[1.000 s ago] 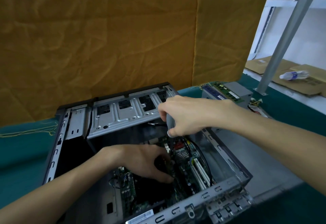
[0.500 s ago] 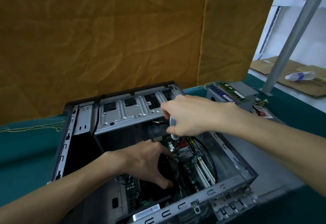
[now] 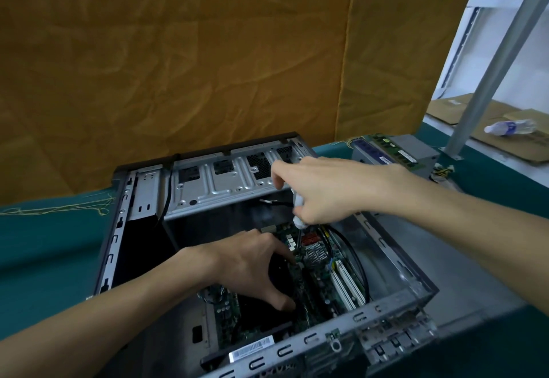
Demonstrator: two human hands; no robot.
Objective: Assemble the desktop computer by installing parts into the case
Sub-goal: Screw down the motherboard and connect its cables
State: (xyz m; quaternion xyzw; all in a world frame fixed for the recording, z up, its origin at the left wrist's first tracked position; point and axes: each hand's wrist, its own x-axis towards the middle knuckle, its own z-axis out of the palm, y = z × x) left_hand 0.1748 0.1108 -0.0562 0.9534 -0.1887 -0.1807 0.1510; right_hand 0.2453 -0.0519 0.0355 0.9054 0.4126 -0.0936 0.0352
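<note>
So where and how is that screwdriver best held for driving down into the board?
By its pale handle, from above, as the right hand grips it now. The screwdriver stands nearly upright with its thin shaft pointing down at the motherboard, so a top grip likely keeps it in line.

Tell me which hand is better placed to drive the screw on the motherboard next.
Right, probably. The right hand grips the screwdriver, tip down at the motherboard. The left hand is spread over the black fan, steadying it.
</note>
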